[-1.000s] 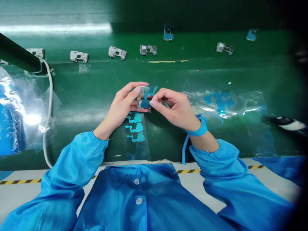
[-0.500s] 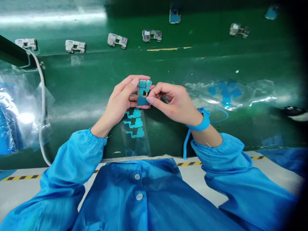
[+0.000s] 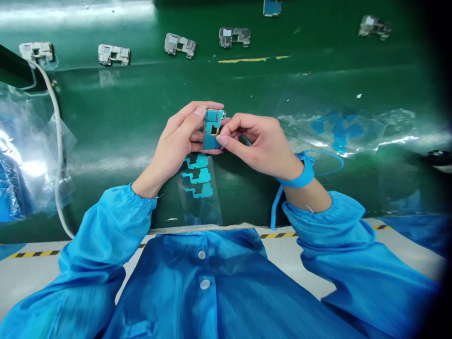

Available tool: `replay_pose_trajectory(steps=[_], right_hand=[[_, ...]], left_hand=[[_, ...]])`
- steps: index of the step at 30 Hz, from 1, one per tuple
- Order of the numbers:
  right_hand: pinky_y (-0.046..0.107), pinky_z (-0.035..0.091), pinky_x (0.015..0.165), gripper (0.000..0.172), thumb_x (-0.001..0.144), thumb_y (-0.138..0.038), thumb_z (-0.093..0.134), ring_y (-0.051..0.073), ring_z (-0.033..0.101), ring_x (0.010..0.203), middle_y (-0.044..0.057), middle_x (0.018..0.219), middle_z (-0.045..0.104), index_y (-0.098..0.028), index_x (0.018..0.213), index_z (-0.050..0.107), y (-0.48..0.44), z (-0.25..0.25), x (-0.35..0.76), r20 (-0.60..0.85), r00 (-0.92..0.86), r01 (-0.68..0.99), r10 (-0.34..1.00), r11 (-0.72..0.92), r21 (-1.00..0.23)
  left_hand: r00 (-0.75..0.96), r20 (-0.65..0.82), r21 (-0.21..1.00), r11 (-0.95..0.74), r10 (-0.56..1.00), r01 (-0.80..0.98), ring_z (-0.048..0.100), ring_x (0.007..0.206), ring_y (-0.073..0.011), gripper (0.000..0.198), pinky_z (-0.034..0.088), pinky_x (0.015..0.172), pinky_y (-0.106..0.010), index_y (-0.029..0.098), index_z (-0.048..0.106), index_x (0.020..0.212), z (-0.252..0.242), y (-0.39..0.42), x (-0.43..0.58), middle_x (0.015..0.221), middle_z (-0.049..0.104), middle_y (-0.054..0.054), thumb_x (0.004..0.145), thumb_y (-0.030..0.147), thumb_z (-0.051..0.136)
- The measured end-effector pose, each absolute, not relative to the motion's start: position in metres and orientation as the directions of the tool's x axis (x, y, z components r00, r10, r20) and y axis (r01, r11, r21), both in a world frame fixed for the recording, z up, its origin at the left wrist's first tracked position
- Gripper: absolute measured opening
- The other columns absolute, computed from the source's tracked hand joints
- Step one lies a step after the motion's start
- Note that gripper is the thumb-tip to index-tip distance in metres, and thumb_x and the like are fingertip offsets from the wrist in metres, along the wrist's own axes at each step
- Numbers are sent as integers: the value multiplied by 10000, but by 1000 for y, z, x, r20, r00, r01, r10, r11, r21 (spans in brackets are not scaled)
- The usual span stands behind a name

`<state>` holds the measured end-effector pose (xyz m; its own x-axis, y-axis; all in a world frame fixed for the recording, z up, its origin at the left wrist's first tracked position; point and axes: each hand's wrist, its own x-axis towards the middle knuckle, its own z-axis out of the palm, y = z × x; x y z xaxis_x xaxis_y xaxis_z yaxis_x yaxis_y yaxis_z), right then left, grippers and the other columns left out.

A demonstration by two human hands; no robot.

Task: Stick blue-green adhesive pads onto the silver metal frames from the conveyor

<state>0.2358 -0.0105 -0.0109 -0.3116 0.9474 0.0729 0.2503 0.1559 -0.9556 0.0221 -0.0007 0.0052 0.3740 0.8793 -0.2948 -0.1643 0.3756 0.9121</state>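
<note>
My hands hold a small circuit board [image 3: 213, 129] above the green belt, and a blue film covers most of its face. My left hand [image 3: 178, 134] grips it from the left, with the fingers curled behind it. My right hand [image 3: 252, 141] pinches its lower right edge, the thumb pressing on the film. Just below my hands lies a clear strip [image 3: 199, 188] carrying several teal film pieces.
Several metal-shielded boards [image 3: 172, 44] lie in a row on the green belt [image 3: 116, 103]. A clear film sheet [image 3: 339, 129] lies to the right, and a plastic bag [image 3: 21, 160] and white cable [image 3: 56, 141] lie left. A blue wrist strap [image 3: 298, 176] circles my right wrist.
The blue film, which overhung the board's upper right edge a second ago, now lies flat on the board. The belt's contents have shifted upward in the view.
</note>
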Motion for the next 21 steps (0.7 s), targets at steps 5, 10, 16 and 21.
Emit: replay_pose_trajectory(steps=[5,10,16,21], right_hand=[[348,545,655,304,937,-495,892,165,586,710,10,813,712,-256,840,730,-10,-8,236,48,-302,260,952,131,-957],[346,535,647,291,941,-486,892,160,576,694,7,803,709,-253,852,742,-10,-10,236,48,-313,253,948,132,-958],[326,510,626,318,917,-493,916,159,563,700,7,786,692,-245,832,735,-11,-8,235,41,-293,240,955,115,-964],[326,515,626,304,906,-457,936,159,568,697,6,791,694,-245,823,734,-12,-8,235,42,-287,220,957,108,-969]], left_hand=[[376,-303,913,380,876,-150,838,1127,-266,382,717,899,-381,242,739,1331,6,-1,22,1186,809,-40,1137,519,563],[369,-308,916,378,877,-134,846,1137,-302,403,722,920,-440,224,736,1341,5,0,22,1206,799,-61,1140,526,561],[378,-299,934,351,876,-74,855,1098,-262,448,734,892,-398,229,702,1390,8,-1,22,1291,816,-77,1141,543,502],[376,-298,944,330,877,-22,863,1098,-268,480,739,891,-398,245,705,1405,10,-1,22,1354,816,-98,1130,578,495]])
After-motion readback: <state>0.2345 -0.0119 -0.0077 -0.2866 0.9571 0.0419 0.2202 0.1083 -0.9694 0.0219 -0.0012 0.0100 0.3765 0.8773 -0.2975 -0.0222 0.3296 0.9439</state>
